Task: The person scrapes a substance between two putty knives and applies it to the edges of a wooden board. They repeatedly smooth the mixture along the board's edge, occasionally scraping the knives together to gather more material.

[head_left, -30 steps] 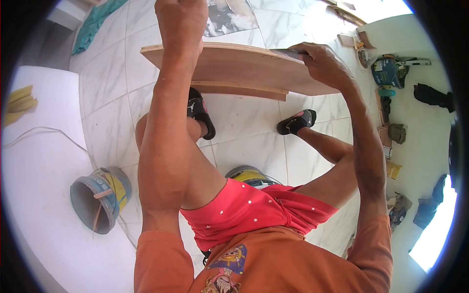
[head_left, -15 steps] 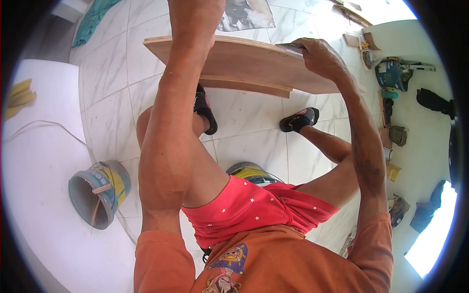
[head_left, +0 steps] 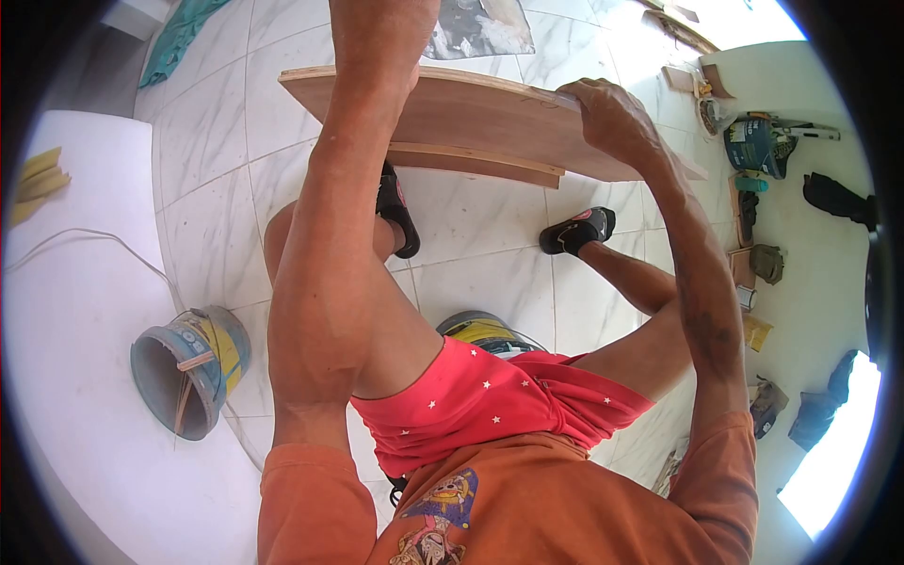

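Observation:
A wide, thin wooden board [head_left: 499, 118] is tilted in front of my legs, with a second wooden strip [head_left: 476, 162] along its lower side. My left hand [head_left: 384, 38] is at the board's upper edge, partly cut off by the top of the view. It appears closed on that edge, though most of its fingers are hidden. Farther right, my right hand [head_left: 610, 115] is closed at the same upper edge with its knuckles bent. A flat putty knife showed from it a moment ago; now the hand mostly covers it.
A grey-blue bucket [head_left: 179, 377] with sticks in it lies tipped at the left. Another bucket [head_left: 480, 328] stands between my legs. A sheet with white smears [head_left: 480, 28] lies on the tiles beyond the board. Tools and a dark tub [head_left: 753, 146] line the right wall.
My right hand has turned slightly and shifted along the board's edge, and the flat blade that stuck out to its left is now nearly hidden. The board and my left hand have moved very little.

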`<state>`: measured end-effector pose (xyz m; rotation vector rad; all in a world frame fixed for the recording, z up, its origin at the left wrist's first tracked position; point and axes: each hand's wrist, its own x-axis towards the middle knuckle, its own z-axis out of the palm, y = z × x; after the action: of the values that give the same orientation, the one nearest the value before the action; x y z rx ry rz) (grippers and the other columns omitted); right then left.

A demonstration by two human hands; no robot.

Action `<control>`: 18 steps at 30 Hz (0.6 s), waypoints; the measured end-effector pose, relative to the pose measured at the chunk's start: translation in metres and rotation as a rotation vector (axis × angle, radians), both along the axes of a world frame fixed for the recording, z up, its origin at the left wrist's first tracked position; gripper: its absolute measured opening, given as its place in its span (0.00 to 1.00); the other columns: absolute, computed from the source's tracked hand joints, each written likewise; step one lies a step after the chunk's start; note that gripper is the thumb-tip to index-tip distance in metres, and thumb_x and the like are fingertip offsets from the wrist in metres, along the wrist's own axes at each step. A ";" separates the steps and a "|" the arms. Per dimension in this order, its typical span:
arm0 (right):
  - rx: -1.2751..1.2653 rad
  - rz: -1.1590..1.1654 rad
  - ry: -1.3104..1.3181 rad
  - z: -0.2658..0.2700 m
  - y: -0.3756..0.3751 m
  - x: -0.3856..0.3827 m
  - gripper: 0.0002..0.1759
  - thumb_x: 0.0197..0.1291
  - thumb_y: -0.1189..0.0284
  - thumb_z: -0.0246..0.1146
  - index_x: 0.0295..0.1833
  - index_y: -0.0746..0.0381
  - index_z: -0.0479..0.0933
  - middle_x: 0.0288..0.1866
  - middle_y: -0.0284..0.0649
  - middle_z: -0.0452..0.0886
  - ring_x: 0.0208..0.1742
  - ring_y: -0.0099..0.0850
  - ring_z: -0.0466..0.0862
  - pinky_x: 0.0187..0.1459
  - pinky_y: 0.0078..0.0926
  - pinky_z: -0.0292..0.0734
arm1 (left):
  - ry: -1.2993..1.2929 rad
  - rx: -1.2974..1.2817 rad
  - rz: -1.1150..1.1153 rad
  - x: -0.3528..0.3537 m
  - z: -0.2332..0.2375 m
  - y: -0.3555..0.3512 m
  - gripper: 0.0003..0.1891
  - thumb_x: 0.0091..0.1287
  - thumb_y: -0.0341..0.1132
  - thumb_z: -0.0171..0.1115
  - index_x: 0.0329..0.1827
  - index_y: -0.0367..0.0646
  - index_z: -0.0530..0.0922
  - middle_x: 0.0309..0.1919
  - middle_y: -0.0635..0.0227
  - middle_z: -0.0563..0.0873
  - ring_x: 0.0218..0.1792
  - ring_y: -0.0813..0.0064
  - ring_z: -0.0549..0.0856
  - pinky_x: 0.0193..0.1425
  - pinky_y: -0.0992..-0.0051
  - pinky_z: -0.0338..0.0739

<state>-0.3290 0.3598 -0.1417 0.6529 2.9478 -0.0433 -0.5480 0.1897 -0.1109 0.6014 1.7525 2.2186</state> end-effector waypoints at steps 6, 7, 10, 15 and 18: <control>0.161 0.160 0.065 -0.017 -0.022 0.022 0.20 0.61 0.85 0.60 0.59 0.64 0.82 0.54 0.42 0.87 0.58 0.40 0.83 0.60 0.43 0.79 | 0.016 -0.080 0.028 0.002 0.006 -0.003 0.14 0.78 0.38 0.54 0.48 0.34 0.81 0.32 0.69 0.81 0.33 0.76 0.76 0.39 0.70 0.72; 0.167 0.140 0.027 -0.019 -0.027 0.026 0.21 0.62 0.84 0.61 0.61 0.62 0.81 0.57 0.40 0.86 0.61 0.38 0.82 0.62 0.44 0.78 | 0.006 -0.075 0.019 0.004 0.006 -0.004 0.14 0.78 0.38 0.54 0.47 0.35 0.81 0.31 0.70 0.80 0.32 0.77 0.75 0.38 0.71 0.72; 0.171 0.144 0.022 -0.014 -0.033 0.030 0.21 0.61 0.83 0.63 0.60 0.61 0.82 0.59 0.38 0.86 0.63 0.37 0.82 0.63 0.42 0.78 | 0.000 -0.063 0.002 0.004 0.005 -0.006 0.14 0.78 0.39 0.54 0.46 0.35 0.81 0.29 0.72 0.78 0.30 0.79 0.74 0.35 0.72 0.71; 0.110 0.135 0.071 -0.004 -0.030 0.023 0.21 0.60 0.86 0.61 0.58 0.61 0.83 0.58 0.39 0.87 0.62 0.39 0.83 0.62 0.41 0.79 | 0.031 -0.018 -0.020 0.008 0.006 -0.011 0.14 0.78 0.38 0.54 0.47 0.35 0.81 0.30 0.71 0.79 0.31 0.78 0.75 0.36 0.72 0.71; 0.074 0.111 0.096 -0.001 -0.025 0.007 0.21 0.59 0.87 0.59 0.56 0.62 0.85 0.54 0.42 0.89 0.58 0.41 0.85 0.59 0.40 0.82 | -0.015 -0.025 0.003 0.003 0.004 -0.005 0.15 0.78 0.38 0.54 0.49 0.33 0.81 0.33 0.67 0.82 0.33 0.76 0.77 0.39 0.71 0.73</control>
<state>-0.3216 0.3351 -0.1430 0.5090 3.0855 0.0464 -0.5451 0.1851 -0.1070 0.5754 1.7723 2.1946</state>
